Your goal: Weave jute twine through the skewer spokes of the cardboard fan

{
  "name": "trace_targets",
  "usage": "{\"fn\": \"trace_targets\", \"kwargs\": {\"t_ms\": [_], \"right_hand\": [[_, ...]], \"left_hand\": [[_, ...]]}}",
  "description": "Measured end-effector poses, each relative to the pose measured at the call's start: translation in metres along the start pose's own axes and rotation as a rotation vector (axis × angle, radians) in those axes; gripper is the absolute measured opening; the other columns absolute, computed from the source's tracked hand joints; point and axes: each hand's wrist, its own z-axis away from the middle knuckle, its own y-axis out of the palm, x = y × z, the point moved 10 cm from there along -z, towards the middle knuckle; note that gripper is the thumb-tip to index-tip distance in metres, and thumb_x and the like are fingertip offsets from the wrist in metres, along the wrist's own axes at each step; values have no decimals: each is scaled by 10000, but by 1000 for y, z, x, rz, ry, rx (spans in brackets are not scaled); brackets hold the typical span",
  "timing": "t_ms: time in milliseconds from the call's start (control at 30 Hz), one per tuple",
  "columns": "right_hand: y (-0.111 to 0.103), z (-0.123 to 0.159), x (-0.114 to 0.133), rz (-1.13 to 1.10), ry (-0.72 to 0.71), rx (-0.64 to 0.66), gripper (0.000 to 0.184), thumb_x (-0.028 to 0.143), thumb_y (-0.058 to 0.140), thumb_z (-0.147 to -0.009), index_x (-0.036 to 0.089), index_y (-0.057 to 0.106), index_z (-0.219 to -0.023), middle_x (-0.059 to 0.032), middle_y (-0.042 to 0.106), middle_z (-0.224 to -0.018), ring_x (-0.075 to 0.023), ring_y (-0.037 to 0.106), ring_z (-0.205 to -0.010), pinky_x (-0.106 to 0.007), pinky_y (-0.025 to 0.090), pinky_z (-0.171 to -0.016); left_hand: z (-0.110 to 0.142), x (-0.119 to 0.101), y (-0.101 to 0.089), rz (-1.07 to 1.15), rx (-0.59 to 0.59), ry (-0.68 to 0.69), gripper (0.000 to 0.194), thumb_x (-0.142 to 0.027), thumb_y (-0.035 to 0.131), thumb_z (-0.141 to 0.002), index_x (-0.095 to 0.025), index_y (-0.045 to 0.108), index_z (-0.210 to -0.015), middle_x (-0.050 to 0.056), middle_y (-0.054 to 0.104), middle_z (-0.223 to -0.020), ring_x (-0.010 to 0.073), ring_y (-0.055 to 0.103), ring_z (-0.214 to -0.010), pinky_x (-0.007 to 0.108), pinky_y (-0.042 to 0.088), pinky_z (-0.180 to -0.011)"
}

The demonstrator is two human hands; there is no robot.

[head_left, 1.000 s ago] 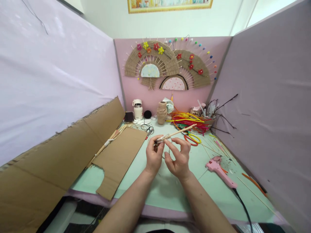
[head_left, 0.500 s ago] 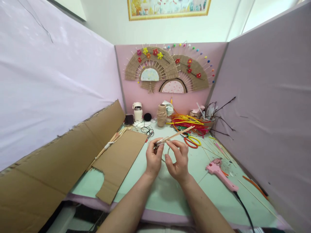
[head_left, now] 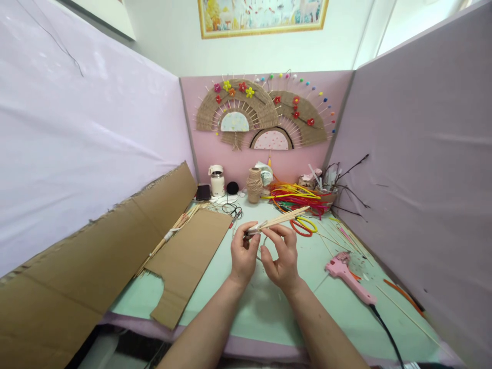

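Above the middle of the table, my left hand (head_left: pixel 244 256) is closed around the near end of a bundle of thin wooden sticks (head_left: pixel 286 217). The bundle's free ends fan out slightly to the upper right. A pale wrapped part shows at my left fingertips. Just right of it, my right hand (head_left: pixel 282 252) has its fingers curled, with the fingertips at the underside of the bundle. A thin strand that looks like twine (head_left: pixel 265 241) loops between both hands. My right fingers seem to pinch it, though the grip is partly hidden.
Cardboard (head_left: pixel 196 256) lies at left beside more sticks (head_left: pixel 169 234). A pink glue gun (head_left: pixel 349 279) with its cord rests at right. Behind are scissors (head_left: pixel 303 225), pipe cleaners (head_left: pixel 295 197), a twine spool (head_left: pixel 254 185) and a white bottle (head_left: pixel 217 182). Woven fans (head_left: pixel 265 107) hang on the back panel.
The sticks' free ends have dipped slightly and now show more spread. Both hands stay at nearly the same place, with the right fingers shifted a little. The camera view has tilted slightly.
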Motion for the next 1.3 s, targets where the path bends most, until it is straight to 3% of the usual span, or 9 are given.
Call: {"fn": "trace_targets", "kwargs": {"t_ms": [167, 333, 633, 833, 1000, 1300], "right_hand": [[2, 2, -3, -101, 27, 13, 368, 129, 543, -843, 209, 572, -1201, -83, 637, -976, -223, 609, -899, -385, 540, -725], [4, 4, -1, -130, 17, 22, 324, 88, 542, -853, 207, 586, -1150, -64, 678, -895, -198, 635, -811, -362, 546, -700], [14, 3, 8, -180, -52, 129, 420, 104, 522, -859, 226, 566, -1259, -108, 696, -1070, -224, 666, -988, -415, 580, -834], [6, 7, 13, -259, -105, 73, 495, 79, 550, -811, 220, 507, -1283, -117, 670, -1099, -232, 652, -1004, -434, 576, -820], [7, 7, 14, -300, -107, 82, 460, 108, 530, -816, 209, 515, -1264, -113, 684, -1050, -225, 658, -901, -403, 580, -725], [-7, 7, 28, -153, -197, 12, 477, 116, 487, -843, 199, 554, -1308, -103, 729, -923, -216, 672, -723, -361, 550, -598]], "left_hand": [[1, -7, 2, -82, 45, 125, 282, -365, 612, -880, -199, 632, -1108, 94, 658, -1112, 214, 634, -1008, 335, 508, -857], [2, -9, 2, -114, 51, 184, 281, -348, 610, -882, -205, 620, -1123, 106, 651, -1127, 231, 617, -1052, 364, 500, -902], [3, -11, 0, -56, 44, 203, 244, -365, 574, -900, -213, 596, -1090, 102, 656, -1116, 232, 624, -1052, 375, 495, -909], [7, -21, 1, 1, 72, 312, 246, -344, 568, -897, -222, 566, -1111, 116, 642, -1156, 254, 606, -1105, 434, 462, -971], [8, -26, 0, 5, 63, 365, 260, -356, 518, -916, -228, 557, -1140, 120, 627, -1154, 259, 597, -1105, 460, 456, -975], [10, -33, -4, -27, 2, 375, 230, -404, 491, -919, -231, 590, -1034, 103, 651, -1073, 257, 615, -1045, 466, 461, -955]]}}
